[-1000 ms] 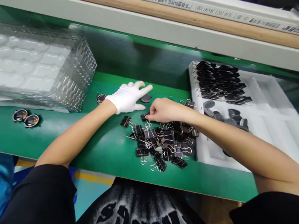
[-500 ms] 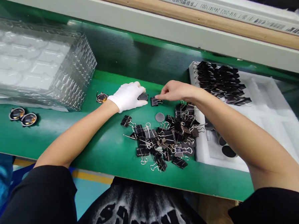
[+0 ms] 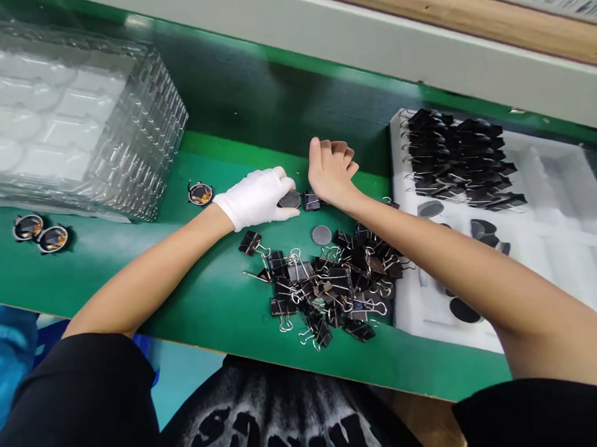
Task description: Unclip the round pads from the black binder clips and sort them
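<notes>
My left hand (image 3: 257, 197), in a white glove, has its fingers closed round a dark, round watch case (image 3: 290, 199). Against the right side of that case sits a black binder clip (image 3: 311, 201); whether it grips the case I cannot tell. Above the clip my bare right hand (image 3: 332, 172) is raised, palm tilted away, fingers loosely bent and apart with nothing seen in them. A loose grey disc (image 3: 322, 235) lies just below on the green bench. Nearer to me spreads a pile of black binder clips (image 3: 326, 282).
Clear plastic trays (image 3: 73, 122) are stacked at left. Open watch cases (image 3: 53, 239) with orange flex lie beside them, another case (image 3: 199, 193) by my left wrist. At right, a white foam tray (image 3: 534, 231) holds rows of binder clips (image 3: 458, 155) and dark discs (image 3: 464, 309).
My right hand has let go of the binder clip and risen away from it, fingers opening. The left hand stays on the watch case. The view has shifted slightly.
</notes>
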`<state>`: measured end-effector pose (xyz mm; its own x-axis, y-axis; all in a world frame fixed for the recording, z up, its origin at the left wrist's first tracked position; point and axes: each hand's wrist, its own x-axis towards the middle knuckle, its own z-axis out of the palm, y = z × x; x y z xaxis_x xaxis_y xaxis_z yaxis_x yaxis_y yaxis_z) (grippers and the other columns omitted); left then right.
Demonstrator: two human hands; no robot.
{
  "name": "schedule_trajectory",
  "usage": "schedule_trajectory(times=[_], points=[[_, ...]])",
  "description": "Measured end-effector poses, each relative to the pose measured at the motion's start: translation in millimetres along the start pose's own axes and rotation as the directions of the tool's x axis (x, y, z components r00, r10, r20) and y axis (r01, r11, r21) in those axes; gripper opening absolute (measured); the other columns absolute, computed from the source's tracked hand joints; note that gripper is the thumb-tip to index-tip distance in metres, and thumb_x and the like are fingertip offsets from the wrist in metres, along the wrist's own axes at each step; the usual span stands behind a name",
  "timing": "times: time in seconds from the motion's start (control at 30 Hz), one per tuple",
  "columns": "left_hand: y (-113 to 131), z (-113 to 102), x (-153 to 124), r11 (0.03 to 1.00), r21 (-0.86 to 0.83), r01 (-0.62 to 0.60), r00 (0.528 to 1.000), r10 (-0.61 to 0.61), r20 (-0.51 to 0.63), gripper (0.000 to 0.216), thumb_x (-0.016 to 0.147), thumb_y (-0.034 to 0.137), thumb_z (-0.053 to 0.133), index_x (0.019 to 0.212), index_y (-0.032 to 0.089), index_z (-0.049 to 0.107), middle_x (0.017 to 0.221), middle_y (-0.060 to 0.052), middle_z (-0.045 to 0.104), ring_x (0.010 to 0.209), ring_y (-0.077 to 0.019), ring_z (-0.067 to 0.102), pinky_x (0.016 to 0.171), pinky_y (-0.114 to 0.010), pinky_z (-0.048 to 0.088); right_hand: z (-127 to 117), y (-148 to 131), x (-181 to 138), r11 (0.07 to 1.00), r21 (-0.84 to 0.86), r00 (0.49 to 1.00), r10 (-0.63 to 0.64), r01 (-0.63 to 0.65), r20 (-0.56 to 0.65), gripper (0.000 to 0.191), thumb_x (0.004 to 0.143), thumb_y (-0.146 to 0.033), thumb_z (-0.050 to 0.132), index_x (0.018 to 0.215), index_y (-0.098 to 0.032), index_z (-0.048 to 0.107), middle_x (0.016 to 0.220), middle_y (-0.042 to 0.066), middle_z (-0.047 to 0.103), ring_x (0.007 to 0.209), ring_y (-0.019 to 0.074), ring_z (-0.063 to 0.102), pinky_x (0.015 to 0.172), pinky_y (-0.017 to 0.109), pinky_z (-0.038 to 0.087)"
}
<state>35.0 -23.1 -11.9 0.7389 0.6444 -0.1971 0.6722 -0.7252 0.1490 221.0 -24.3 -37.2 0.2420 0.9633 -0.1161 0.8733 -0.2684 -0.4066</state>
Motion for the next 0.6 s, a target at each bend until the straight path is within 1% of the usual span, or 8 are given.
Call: schedule_trajectory(times=[0.17,0.3,0.47,0.53,0.6], points=[[13,1,2,1.000,-0.009,0.009,1.000,-0.009,-0.018,0.057,0.100,0.062,0.061,0.128,0.014,0.068,0.119,-0.014,0.063,0.107,-0.0293,0.067,0.087,-0.035,0.047,2,6,5,0.999,0.012,0.999,0.045,-0.045,0.020,0.071,0.110,-0.055,0.000,0.151,-0.025,0.049,0.151,0.019,0.038,0.150,0.0371,0.032,0.121,0.069,0.028],[20,3,6,0.999,-0.016,0.034,0.999,-0.035,-0.040,0.058,0.100,0.062,0.061,0.128,0.012,0.068,0.119,-0.016,0.064,0.105,-0.0304,0.067,0.087,-0.036,0.047,1,5,4,0.995,0.075,0.998,0.068,-0.069,0.006,0.068,0.110,-0.054,0.004,0.147,-0.024,0.052,0.153,0.018,0.039,0.151,0.0370,0.031,0.123,0.070,0.025],[20,7,8,0.998,-0.039,0.049,0.996,-0.051,-0.070,0.058,0.098,0.063,0.063,0.129,0.014,0.068,0.121,-0.015,0.064,0.102,-0.0305,0.067,0.083,-0.036,0.046,1,-3,-4,0.992,0.104,0.997,0.076,-0.073,-0.017,0.064,0.111,-0.053,0.010,0.146,-0.021,0.053,0.156,0.019,0.038,0.154,0.0371,0.029,0.125,0.069,0.023],[21,8,7,0.998,-0.044,0.045,0.995,-0.048,-0.085,0.057,0.097,0.063,0.063,0.128,0.015,0.069,0.120,-0.014,0.064,0.102,-0.0301,0.068,0.082,-0.035,0.046,-3,-8,-5,0.992,0.100,0.997,0.074,-0.072,-0.017,0.065,0.111,-0.055,0.012,0.146,-0.021,0.054,0.158,0.019,0.037,0.155,0.0372,0.027,0.126,0.068,0.023],[22,7,5,0.997,-0.036,0.069,0.992,-0.072,-0.099,0.055,0.097,0.063,0.062,0.124,0.016,0.070,0.118,-0.014,0.065,0.100,-0.0300,0.068,0.081,-0.035,0.046,-16,-10,-3,0.994,0.094,0.998,0.064,-0.064,-0.002,0.067,0.110,-0.057,0.011,0.147,-0.022,0.055,0.159,0.018,0.039,0.156,0.0376,0.028,0.126,0.067,0.024]])
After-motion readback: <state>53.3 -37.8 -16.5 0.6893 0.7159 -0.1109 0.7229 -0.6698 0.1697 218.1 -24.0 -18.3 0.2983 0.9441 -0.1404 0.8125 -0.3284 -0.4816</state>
